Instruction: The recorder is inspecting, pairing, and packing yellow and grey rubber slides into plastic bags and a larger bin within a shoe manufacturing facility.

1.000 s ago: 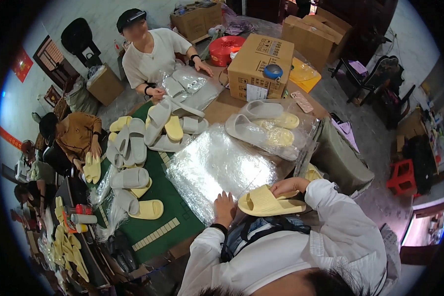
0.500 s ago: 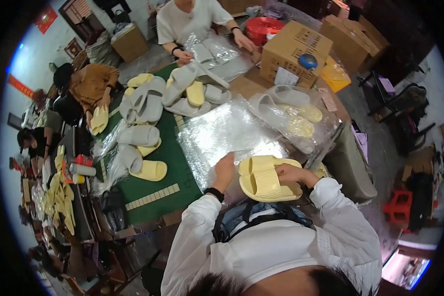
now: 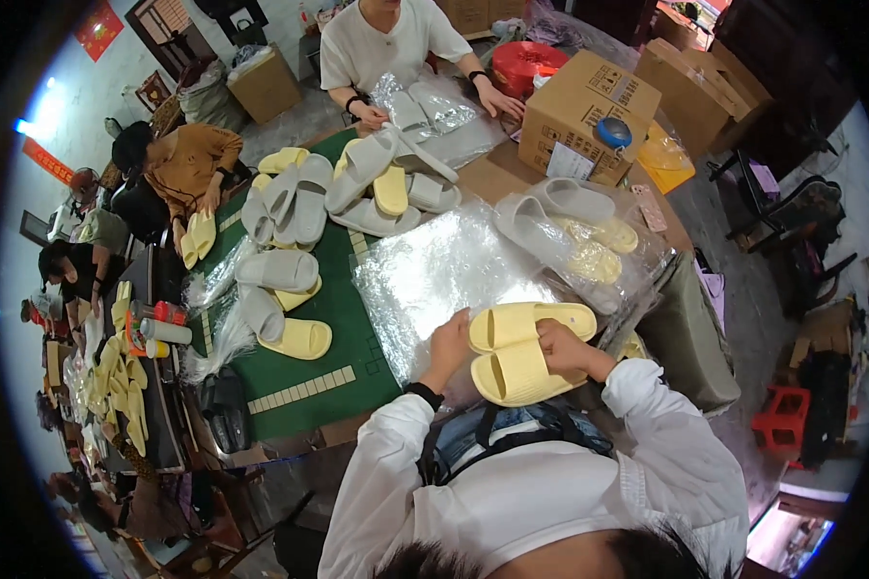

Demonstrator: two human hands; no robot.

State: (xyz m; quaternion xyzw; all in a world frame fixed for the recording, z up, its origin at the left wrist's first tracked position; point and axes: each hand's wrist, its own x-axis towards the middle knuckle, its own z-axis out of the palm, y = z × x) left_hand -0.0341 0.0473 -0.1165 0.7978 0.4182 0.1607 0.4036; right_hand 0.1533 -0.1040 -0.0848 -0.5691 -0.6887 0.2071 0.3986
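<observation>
I am gripping two pale yellow foam slippers [image 3: 526,349], lying crosswise, with my closed right hand [image 3: 560,347], while my left hand [image 3: 449,343] is resting beside them, its grip hidden.

A long worktable topped with a green felt mat [image 3: 333,318] is carrying loose grey and yellow foam slides [image 3: 304,207], a heap of clear crinkled plastic bags [image 3: 434,275], a brown cardboard box [image 3: 589,111] and bagged slides [image 3: 584,241] lying at its right edge.
</observation>
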